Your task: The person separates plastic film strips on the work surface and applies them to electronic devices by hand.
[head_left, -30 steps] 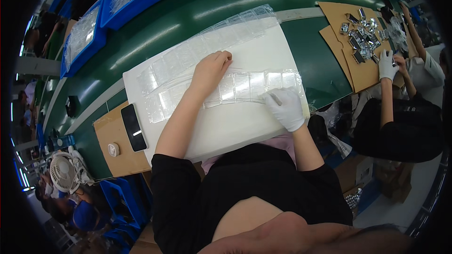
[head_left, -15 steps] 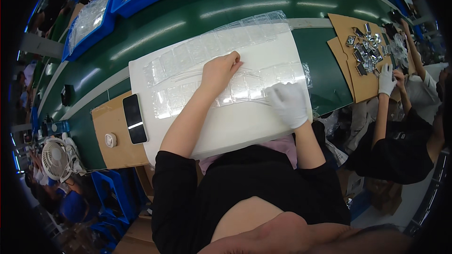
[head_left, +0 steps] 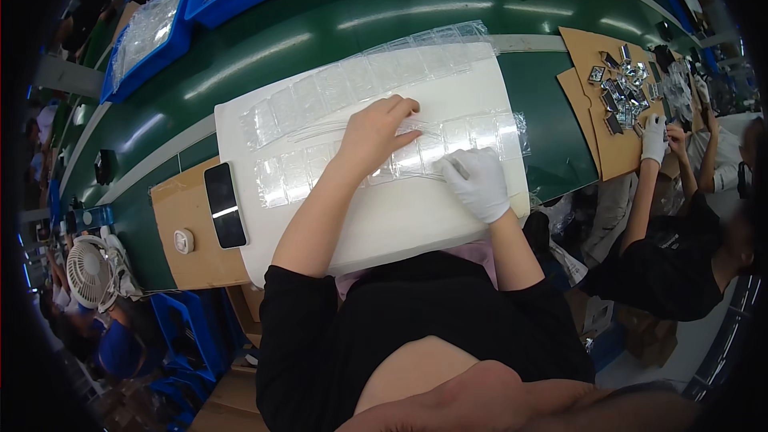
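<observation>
White gloved right fingers (head_left: 454,166) curl, hold unclear, by the nearer clear strip (head_left: 410,160); left fingers (head_left: 402,107) have parted.

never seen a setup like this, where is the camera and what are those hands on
There is no robot here: a person works with their own hands. The view comes from a fisheye camera worn on the head, looking down, so straight edges look bent. The left hand is bare, thumb and fingers apart; the right hand wears a white glove. Both are at the lower of two clear, panelled plastic strips on a white board. Whether either hand grips anything is too fine to tell. A phone lies by the board's left edge.
</observation>
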The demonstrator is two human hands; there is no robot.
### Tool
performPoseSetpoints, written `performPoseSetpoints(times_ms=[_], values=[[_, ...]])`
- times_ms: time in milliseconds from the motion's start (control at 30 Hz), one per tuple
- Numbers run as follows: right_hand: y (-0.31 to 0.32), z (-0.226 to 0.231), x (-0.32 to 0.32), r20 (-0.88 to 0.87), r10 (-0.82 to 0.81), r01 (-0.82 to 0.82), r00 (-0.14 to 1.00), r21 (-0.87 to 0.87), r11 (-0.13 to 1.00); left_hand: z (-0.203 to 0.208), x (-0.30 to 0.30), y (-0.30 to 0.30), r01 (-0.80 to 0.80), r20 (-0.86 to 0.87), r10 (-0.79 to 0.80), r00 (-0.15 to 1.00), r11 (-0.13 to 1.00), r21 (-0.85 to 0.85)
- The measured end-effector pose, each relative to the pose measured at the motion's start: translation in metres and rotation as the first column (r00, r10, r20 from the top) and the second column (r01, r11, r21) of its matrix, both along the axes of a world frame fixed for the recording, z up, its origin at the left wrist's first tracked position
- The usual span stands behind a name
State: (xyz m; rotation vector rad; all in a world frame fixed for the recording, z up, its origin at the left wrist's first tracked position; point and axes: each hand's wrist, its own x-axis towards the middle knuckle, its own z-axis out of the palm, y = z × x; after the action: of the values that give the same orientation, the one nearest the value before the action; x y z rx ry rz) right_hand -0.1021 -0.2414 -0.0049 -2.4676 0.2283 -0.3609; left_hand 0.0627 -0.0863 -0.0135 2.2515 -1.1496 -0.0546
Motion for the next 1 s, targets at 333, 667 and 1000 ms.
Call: performPoseSetpoints(times_ms=[333,667,1000], values=[[0.001,0.001,-0.001,-0.002,-0.025,0.025,1.0,0.019,0.999,0.004,-0.006,-0.003,0.085,-0.047,-0.087,0.995,0.995,-0.049],[0.002,0.0,-0.001,0.039,-0.029,0.029,0.999,0.002,1.0,0.0,-0.014,-0.006,-0.011,0.34,-0.016,0.94,0.997,0.08],[0.003,-0.002,-0.002,0.034,-0.034,0.034,0.999,-0.004,0.999,0.005,-0.014,-0.006,-0.001,0.333,-0.03,0.942,0.996,0.094]])
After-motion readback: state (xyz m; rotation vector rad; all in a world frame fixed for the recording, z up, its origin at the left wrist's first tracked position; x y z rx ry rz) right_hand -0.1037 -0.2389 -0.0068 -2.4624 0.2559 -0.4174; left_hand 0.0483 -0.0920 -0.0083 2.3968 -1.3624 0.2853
